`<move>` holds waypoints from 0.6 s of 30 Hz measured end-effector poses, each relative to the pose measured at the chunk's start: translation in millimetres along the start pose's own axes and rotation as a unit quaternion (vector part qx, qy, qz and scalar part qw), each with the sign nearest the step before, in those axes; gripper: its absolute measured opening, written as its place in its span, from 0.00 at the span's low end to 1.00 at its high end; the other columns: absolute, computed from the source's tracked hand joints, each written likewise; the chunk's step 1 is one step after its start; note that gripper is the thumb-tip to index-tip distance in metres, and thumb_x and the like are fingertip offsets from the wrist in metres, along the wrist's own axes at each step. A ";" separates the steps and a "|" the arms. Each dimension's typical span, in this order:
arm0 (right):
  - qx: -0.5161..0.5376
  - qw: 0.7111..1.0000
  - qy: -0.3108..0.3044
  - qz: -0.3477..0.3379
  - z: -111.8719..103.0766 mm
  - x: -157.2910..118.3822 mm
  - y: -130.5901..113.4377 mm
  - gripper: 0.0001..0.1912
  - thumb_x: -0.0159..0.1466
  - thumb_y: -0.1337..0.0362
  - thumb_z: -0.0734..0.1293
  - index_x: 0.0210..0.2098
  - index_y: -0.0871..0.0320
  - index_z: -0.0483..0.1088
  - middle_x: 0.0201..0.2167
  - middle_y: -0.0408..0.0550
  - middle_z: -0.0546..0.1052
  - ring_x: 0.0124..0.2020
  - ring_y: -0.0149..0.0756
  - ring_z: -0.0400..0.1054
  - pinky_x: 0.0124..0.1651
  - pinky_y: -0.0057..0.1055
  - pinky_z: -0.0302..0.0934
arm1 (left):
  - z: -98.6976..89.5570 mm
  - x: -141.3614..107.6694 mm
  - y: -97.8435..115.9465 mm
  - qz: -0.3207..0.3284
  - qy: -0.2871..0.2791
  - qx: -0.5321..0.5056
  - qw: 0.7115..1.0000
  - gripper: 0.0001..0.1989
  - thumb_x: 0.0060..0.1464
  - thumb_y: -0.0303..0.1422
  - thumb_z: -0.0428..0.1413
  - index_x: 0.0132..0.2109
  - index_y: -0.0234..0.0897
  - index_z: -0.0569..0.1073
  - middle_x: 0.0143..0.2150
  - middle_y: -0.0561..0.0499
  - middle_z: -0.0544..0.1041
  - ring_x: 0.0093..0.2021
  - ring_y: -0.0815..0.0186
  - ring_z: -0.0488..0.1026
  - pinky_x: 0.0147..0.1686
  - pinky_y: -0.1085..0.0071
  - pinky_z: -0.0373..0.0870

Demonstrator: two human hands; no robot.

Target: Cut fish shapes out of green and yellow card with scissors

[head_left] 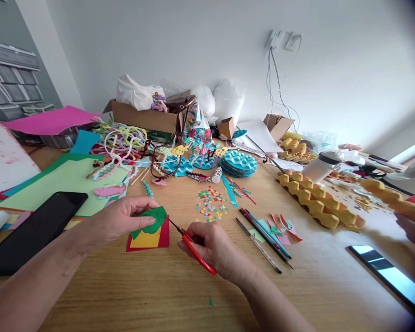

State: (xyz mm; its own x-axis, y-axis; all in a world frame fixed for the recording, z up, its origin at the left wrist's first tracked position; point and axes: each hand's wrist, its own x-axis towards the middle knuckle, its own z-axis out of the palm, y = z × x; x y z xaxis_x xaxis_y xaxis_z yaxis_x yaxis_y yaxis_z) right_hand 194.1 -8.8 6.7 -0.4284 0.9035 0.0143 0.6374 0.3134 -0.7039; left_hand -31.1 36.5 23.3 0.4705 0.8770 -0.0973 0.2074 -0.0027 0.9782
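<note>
Pinching a piece of green paper [158, 215] between thumb and fingers, the person's left hand [127, 216] held it above the near part of the wooden desk [190, 299]. The right hand [217, 246] was curled around the red handles of the scissors [192, 249], whose blades pointed away and to the left, their tips at the paper's right edge.

A stretch of wood ran in front of the wrists, marked by one small green scrap [211, 302]. On the left, the room ended at a black phone [51, 221], which the left forearm adjoined in this view. On the right, slanting pencils [269, 237] lay near the right hand; past more wood stood out a device with a bright screen [390, 272]. Beyond the hands, coloured paper dots [210, 203] were scattered, and yellow egg cartons [314, 200] bounded the far right.

The green paper was small and angular, with thin dark lines on its face. Beneath it showed yellow paper [145, 240] and red paper [165, 239], the red jutting out at the right and along the bottom.
</note>
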 end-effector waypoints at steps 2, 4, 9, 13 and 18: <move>0.004 1.000 -0.006 -0.003 -0.3 0.2 0.8 0.16 0.60 0.57 0.64 0.21 0.61 0.64 0.16 0.37 0.59 0.18 0.23 0.49 0.20 0.22 0.43 | 2.9 -0.5 1.1 -0.002 0.007 0.006 1.000 0.03 0.44 0.31 0.61 0.30 0.41 0.79 0.25 0.53 0.76 0.25 0.68 0.69 0.25 0.79 0.64; 0.013 1.000 -0.009 -0.004 -0.4 0.3 1.2 0.17 0.60 0.56 0.64 0.21 0.61 0.64 0.16 0.37 0.59 0.18 0.23 0.49 0.20 0.22 0.43 | 5.9 -0.8 1.6 -0.001 0.026 -0.003 1.000 0.01 0.43 0.31 0.62 0.27 0.40 0.79 0.24 0.53 0.74 0.25 0.68 0.67 0.24 0.80 0.63; 0.072 0.997 -0.027 -0.004 -0.6 0.5 1.6 0.16 0.60 0.56 0.64 0.21 0.60 0.62 0.15 0.37 0.62 0.18 0.23 0.51 0.20 0.21 0.44 | 12.9 -3.3 0.6 -0.008 0.051 -0.052 0.997 0.03 0.44 0.32 0.61 0.27 0.39 0.79 0.24 0.54 0.73 0.26 0.68 0.65 0.26 0.78 0.62; 0.137 0.989 -0.047 0.017 0.8 0.8 2.7 0.17 0.59 0.55 0.65 0.22 0.59 0.61 0.15 0.37 0.63 0.18 0.24 0.55 0.19 0.21 0.46 | 19.4 -6.4 2.6 -0.040 0.016 -0.120 0.992 0.05 0.46 0.33 0.60 0.28 0.37 0.75 0.23 0.55 0.71 0.24 0.70 0.64 0.25 0.78 0.60; 0.238 0.967 -0.062 0.061 6.9 0.9 3.8 0.18 0.57 0.52 0.67 0.23 0.59 0.61 0.15 0.36 0.63 0.16 0.25 0.59 0.18 0.20 0.49 | 27.6 -7.6 3.2 -0.062 0.039 -0.158 0.985 0.08 0.45 0.37 0.61 0.28 0.36 0.75 0.23 0.53 0.73 0.24 0.70 0.66 0.24 0.77 0.61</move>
State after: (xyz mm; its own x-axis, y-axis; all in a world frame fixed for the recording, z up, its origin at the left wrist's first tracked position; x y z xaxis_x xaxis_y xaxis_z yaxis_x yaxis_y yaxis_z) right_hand 191.7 -8.9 -0.9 -0.4605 0.8742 -0.1539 0.3340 0.0100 -0.9425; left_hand -10.3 16.6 22.1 0.3888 0.8955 -0.2168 -0.0235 0.2449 0.9693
